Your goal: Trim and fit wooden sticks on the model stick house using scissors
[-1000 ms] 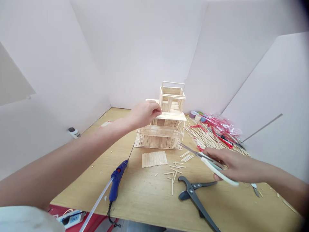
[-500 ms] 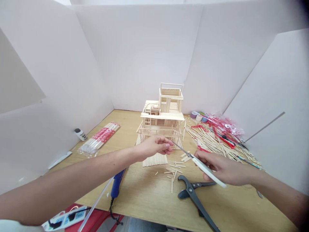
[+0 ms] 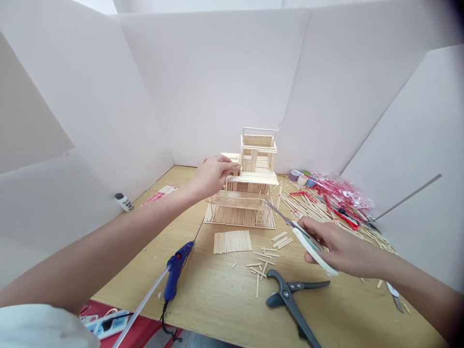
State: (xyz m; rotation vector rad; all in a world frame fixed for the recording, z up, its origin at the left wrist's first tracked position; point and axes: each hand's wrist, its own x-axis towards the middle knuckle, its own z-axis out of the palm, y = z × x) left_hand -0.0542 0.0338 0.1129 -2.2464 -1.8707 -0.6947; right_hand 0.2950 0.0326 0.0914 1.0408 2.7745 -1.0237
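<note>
A model house (image 3: 258, 178) made of thin wooden sticks stands in the middle of the table. My left hand (image 3: 213, 176) reaches over its left upper level, fingertips pressed together at the small railing beside the tower. Whatever lies between those fingers is too small or hidden to make out. In my right hand (image 3: 331, 244) is a pair of white-handled scissors (image 3: 303, 244), the metal blades pointing up and left in front of the lower porch. A flat panel of sticks (image 3: 232, 241) lies before the house, with short cut sticks (image 3: 263, 266) to its right.
A blue glue gun (image 3: 177, 270) lies front left, grey cutters (image 3: 290, 295) front right. Long sticks and red plastic wrap (image 3: 344, 193) are heaped at the right. A small bottle (image 3: 123, 202) stands left, near white walls. A power strip (image 3: 108, 325) sits below the table edge.
My left hand has moved up and away from the scissor tips to the upper left of the house. My right hand with the scissors has stayed nearly in place.
</note>
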